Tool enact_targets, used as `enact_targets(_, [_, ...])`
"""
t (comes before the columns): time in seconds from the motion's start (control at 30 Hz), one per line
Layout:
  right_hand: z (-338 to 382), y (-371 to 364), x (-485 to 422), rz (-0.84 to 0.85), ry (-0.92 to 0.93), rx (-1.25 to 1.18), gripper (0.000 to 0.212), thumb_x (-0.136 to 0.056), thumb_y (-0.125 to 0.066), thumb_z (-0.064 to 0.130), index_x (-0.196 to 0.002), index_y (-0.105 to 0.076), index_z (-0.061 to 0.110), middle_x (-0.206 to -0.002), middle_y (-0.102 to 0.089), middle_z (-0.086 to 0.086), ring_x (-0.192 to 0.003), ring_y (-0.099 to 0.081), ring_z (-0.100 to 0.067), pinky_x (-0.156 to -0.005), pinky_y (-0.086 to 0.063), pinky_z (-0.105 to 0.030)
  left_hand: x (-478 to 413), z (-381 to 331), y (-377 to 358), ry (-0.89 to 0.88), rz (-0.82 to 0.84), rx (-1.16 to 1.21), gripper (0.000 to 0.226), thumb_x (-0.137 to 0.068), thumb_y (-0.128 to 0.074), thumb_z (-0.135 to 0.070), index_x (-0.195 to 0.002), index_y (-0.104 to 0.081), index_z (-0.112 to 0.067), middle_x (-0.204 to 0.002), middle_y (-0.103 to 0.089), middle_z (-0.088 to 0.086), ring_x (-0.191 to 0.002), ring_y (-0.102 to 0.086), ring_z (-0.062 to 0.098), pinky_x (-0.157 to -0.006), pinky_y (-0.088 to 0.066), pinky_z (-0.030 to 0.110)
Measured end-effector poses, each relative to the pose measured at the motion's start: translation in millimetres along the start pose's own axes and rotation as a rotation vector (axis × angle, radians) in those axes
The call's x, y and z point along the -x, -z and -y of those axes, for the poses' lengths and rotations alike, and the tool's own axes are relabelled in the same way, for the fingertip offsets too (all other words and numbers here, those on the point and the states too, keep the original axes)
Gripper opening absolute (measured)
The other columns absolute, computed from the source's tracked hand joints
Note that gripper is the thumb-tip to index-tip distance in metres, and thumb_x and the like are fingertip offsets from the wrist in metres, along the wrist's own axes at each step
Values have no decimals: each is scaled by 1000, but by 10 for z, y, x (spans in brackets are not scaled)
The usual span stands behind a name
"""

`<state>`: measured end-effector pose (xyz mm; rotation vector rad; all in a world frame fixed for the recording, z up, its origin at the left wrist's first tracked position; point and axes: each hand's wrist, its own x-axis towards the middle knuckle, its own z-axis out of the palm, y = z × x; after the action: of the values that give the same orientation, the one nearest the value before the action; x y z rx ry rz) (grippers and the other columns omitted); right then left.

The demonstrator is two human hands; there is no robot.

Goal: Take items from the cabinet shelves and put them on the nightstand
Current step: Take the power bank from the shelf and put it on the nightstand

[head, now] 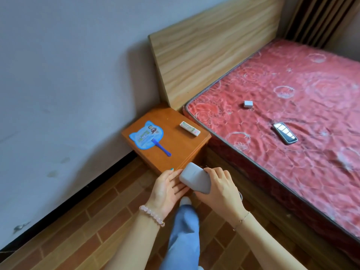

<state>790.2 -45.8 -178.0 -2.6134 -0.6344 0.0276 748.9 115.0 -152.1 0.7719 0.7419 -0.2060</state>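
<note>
Low in the middle of the frame I saw the grey rounded plastic block [194, 180], held in the air just short of the near corner of the orange-brown wooden nightstand [175, 151] and not yet on its tabletop. The right hand [222, 190] was wrapped round the block's near end, fingers curled over its top edge. The left hand [167, 189] lay flat with straight fingers against the block's left side and underside, steadying rather than gripping.

I judged the block stiff, dense for its size and slick, with soft corners that give fingers little to catch on. A hold across its short width, thumb on one long edge and fingers on the other, looked safest, and setting it down flat would suit it better than dropping it.

Further up on the tabletop lay a blue cat-shaped paper fan [147, 136] to the left and a white remote control [190, 128] to the right, with bare wood nearer the hands. On the red patterned mattress [302, 78] at the right sat a dark phone [285, 133] and a small white box [248, 104].
</note>
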Motion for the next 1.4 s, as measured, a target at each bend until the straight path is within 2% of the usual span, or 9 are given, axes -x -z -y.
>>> enact_targets(0.17, [-155,-436,-978,129,-90,-13,63,-66,-71,43,-118,-56,11,-102,-57,-5,-86,-50,-25,-71,-49,-37,-947,-499,-30,71,-72,-16,32,-97,-36,-28,-112,-57,-8,-111,-63,12,-108,-57,27,-91,-45,38])
enact_targets(0.37, [-340,-1071,-2007,211,-185,-54,61,-62,-71,40,-113,-58,9,-97,-58,-5,-81,-52,-27,-63,-49,-38,-2083,-992,8,147,-190,-40,25,-96,-40,-23,-100,-61,-10,-99,-65,7,-96,-60,23,-79,-47,34])
enact_targets(0.5, [-483,-1541,-2475,250,-239,-55,57,-61,-71,38,-109,-58,9,-94,-57,-5,-78,-51,-27,-58,-46,-37,-2798,-1111,167,200,-252,-35,22,-96,-42,-20,-106,-58,-8,-104,-61,8,-94,-58,22,-80,-48,34])
enact_targets(0.67, [-620,-2050,-2774,318,-322,-77,57,-62,-72,31,-111,-57,6,-99,-56,-8,-86,-51,-30,-65,-46,-38,-3421,-1081,383,288,-306,-42,26,-96,-41,-21,-112,-54,-6,-110,-58,9,-94,-57,24,-78,-47,35])
enact_targets(0.87, [-642,-2463,-2916,339,-417,-120,62,-73,-70,31,-125,-47,8,-113,-52,-7,-102,-46,-27,-77,-44,-35,-3866,-1057,595,330,-323,-93,36,-98,-37,-26,-126,-48,-6,-121,-53,8,-103,-53,24,-87,-41,36])
enact_targets(1.0, [-620,-2627,-2999,326,-450,-131,60,-73,-70,31,-125,-48,9,-114,-52,-6,-100,-47,-26,-75,-44,-35,-3985,-1112,716,295,-308,-154,36,-96,-42,-23,-126,-50,-6,-108,-60,2,-97,-58,22,-91,-43,37])
enact_targets(1.13, [-651,-2749,-3127,332,-461,-83,60,-74,-70,34,-125,-48,12,-115,-52,-5,-101,-46,-25,-72,-44,-34,-4044,-1220,911,251,-341,-239,34,-98,-39,-23,-125,-50,-5,-123,-55,9,-116,-53,29,-98,-44,40])
enact_targets(1.27, [-687,-2839,-3205,355,-459,-33,60,-75,-69,34,-125,-47,11,-116,-51,-7,-103,-45,-25,-71,-45,-36,-4060,-1269,1057,216,-368,-295,28,-98,-39,-23,-118,-53,-9,-122,-59,11,-109,-58,25,-95,-47,39])
enact_targets(1.4, [-662,-2907,-3241,354,-465,6,59,-73,-72,31,-122,-49,9,-113,-53,-10,-100,-46,-27,-69,-45,-36,-4031,-1266,1120,221,-387,-328,30,-99,-39,-24,-120,-53,-9,-120,-60,10,-109,-58,26,-96,-47,42])
